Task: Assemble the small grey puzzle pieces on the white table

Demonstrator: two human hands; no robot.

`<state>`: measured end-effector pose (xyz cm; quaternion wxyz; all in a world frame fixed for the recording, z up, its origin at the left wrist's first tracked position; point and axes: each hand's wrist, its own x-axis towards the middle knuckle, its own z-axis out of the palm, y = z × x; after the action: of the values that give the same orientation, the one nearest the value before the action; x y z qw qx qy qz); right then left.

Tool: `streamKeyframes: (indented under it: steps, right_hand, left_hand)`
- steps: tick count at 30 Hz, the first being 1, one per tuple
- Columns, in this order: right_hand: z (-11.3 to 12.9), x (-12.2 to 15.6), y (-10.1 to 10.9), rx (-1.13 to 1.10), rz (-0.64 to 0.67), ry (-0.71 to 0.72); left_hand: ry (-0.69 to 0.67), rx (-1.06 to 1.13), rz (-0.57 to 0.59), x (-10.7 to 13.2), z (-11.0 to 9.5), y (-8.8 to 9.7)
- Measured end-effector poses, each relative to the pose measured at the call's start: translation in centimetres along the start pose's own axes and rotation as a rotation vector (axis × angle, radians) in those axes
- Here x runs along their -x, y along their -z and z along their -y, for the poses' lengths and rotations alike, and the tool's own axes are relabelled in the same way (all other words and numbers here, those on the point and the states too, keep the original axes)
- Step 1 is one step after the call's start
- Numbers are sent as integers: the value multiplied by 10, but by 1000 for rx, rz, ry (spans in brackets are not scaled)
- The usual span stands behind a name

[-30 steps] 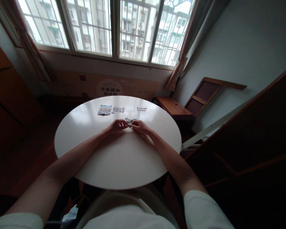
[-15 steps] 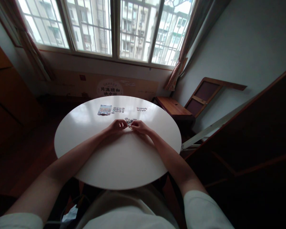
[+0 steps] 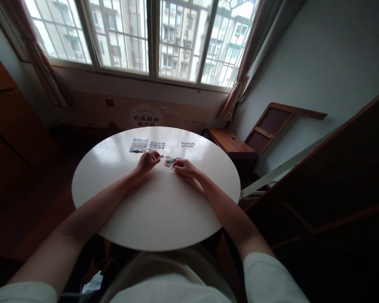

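Pinched between the fingertips of my left hand (image 3: pixel 148 160) is a small jigsaw puzzle piece (image 3: pixel 162 156), held just left of a loose pile of jigsaw pieces (image 3: pixel 169 161). My right hand (image 3: pixel 185 167) rests at the pile's right side with its thumb and fingers drawn together. Whatever those fingertips hold, if anything, is too small to make out. Beyond my left hand, jigsaw pieces lie in rows (image 3: pixel 157 145), and a smaller group of pieces (image 3: pixel 187 144) is laid out in rows farther right.
Left of the longer rows lies a flat, colourful picture packet (image 3: pixel 138 145). Everything sits on a white oval table (image 3: pixel 158 210). A low wooden stand (image 3: pixel 229 141) is by the table's right edge, and a folded wooden panel (image 3: pixel 271 126) leans on the wall.
My left hand has moved away from the pile, left and slightly farther from me, with a puzzle piece in its fingertips. More of the pile shows. My right hand has stayed almost still.
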<state>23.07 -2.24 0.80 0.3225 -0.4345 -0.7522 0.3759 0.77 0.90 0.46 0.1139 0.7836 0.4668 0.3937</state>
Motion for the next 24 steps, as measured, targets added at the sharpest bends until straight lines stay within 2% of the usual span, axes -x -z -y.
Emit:
streamKeyframes:
  steps: [2, 4, 7, 10, 14, 19, 24]
  right_hand:
    - [-1, 0, 0, 9, -1, -2]
    - [-2, -1, 0, 17, -3, 0]
    - [-2, -1, 0, 17, -2, 13]
    - [-1, -1, 0, 19, -4, 9]
    - [-1, -1, 0, 5, 2, 1]
    - [-3, -1, -1, -4, 4, -17]
    - [-4, -1, 0, 10, 8, -5]
  left_hand:
    - [-16, -261, -34, 1, 2, 10]
    - [-24, -452, 2, 2, 2, 18]
    - [-16, -575, 62, 3, 1, 21]
    - [-23, -566, 69, 2, 4, 21]
    - [-84, -505, 41, -2, 17, 27]
    - [-148, -390, 143, -6, 33, 35]
    - [-136, -311, 179, -3, 34, 33]
